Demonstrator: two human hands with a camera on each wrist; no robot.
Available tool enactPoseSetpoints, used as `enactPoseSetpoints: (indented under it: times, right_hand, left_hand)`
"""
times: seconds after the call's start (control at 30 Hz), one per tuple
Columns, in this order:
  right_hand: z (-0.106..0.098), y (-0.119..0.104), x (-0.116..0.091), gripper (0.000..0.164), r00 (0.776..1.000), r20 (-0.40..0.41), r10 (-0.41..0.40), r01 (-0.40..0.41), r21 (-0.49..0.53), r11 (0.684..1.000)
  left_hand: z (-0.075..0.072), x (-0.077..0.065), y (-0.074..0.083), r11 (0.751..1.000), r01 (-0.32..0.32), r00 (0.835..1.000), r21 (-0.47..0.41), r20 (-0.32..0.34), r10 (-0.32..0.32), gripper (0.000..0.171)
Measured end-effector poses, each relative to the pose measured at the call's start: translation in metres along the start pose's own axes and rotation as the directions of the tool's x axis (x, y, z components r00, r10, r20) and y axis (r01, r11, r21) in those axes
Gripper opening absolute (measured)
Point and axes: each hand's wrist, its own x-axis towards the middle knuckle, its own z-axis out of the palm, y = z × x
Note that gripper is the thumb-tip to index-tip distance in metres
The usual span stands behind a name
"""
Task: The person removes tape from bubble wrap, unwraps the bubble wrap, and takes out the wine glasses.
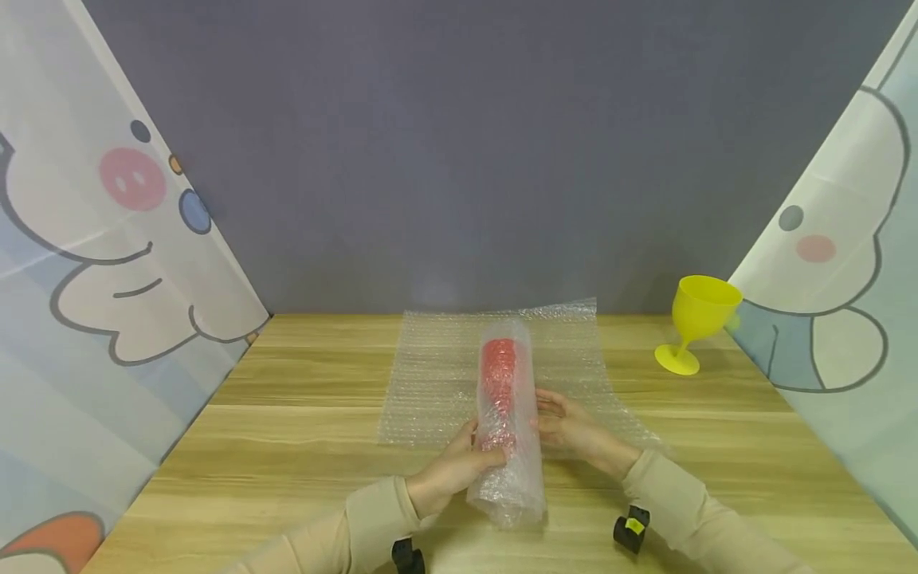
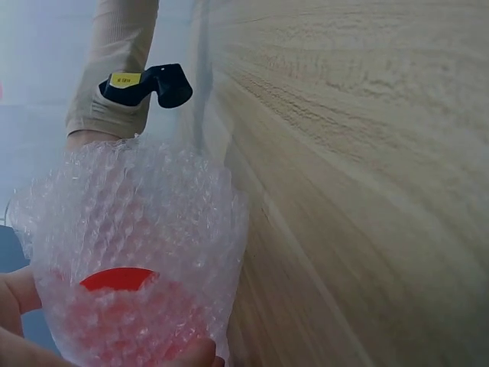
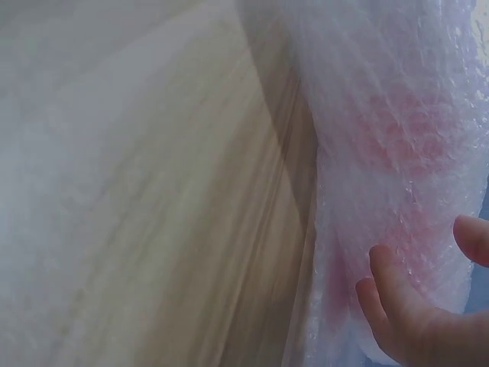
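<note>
A roll of clear bubble wrap encloses a red goblet-shaped thing, blurred by the layers. My left hand grips the roll from the left, thumb across its top. On the right side my right hand lies against the roll with relaxed fingers. In the left wrist view, a red edge shows through the open end of the wrap. The right wrist view shows the right fingers and thumb spread beside the wrapped side. A flat sheet of bubble wrap spreads beneath and behind the roll.
A yellow plastic goblet stands upright at the back right of the wooden table. A grey panel closes off the back, and cartoon-printed panels flank both sides.
</note>
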Motion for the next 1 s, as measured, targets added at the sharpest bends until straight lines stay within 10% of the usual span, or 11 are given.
enactPoseSetpoints:
  times: [0.47, 0.67, 0.77, 1.0]
  right_hand:
    - [-0.005, 0.002, 0.003, 0.076, 1.000, 0.002, -0.005, 0.005, -0.017, 1.000]
    - [-0.005, 0.000, 0.004, 0.073, 1.000, -0.015, -0.004, 0.005, 0.009, 1.000]
    - [-0.005, -0.002, 0.004, 0.073, 1.000, -0.026, -0.005, 0.005, 0.011, 1.000]
    - [-0.004, -0.003, 0.002, 0.076, 1.000, -0.015, -0.002, 0.002, -0.018, 1.000]
  left_hand:
    - [-0.004, 0.001, 0.004, 0.995, 0.021, 0.998, 0.101, -0.067, -0.014, 0.079]
    - [-0.021, 0.007, 0.013, 0.977, -0.093, 0.990, 0.194, -0.091, 0.112, 0.076]
    - [-0.032, 0.017, 0.019, 0.919, -0.197, 0.972, 0.341, -0.054, 0.229, 0.071]
    - [-0.050, 0.051, 0.034, 0.691, -0.370, 0.914, 0.620, 0.111, 0.390, 0.062]
